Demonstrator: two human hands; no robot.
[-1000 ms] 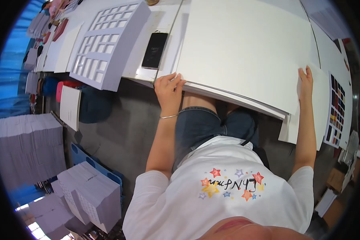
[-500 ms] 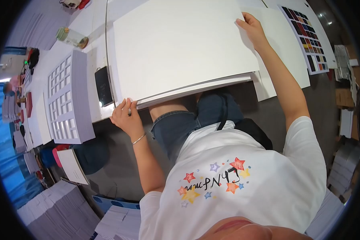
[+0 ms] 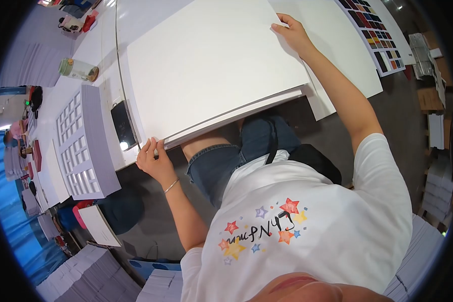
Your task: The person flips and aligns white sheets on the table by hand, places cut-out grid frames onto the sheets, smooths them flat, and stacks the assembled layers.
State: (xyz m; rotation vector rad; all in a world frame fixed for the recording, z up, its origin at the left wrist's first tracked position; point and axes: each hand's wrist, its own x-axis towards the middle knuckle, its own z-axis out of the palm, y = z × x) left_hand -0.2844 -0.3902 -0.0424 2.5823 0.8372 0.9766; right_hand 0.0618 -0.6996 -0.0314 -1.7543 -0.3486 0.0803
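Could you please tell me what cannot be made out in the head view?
Head view:
Top board: far corner cut off by the picture's upper edge.
Lower board: mostly hidden beneath top board.
Phone: screen text too small to read.
Swatch chart: cut off by upper edge.

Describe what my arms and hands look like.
Both arms are bare below short white T-shirt sleeves. A thin, silver-coloured bangle circles the wrist by your left hand. Your right hand shows no bracelet at its wrist, and neither hand wears a glove.
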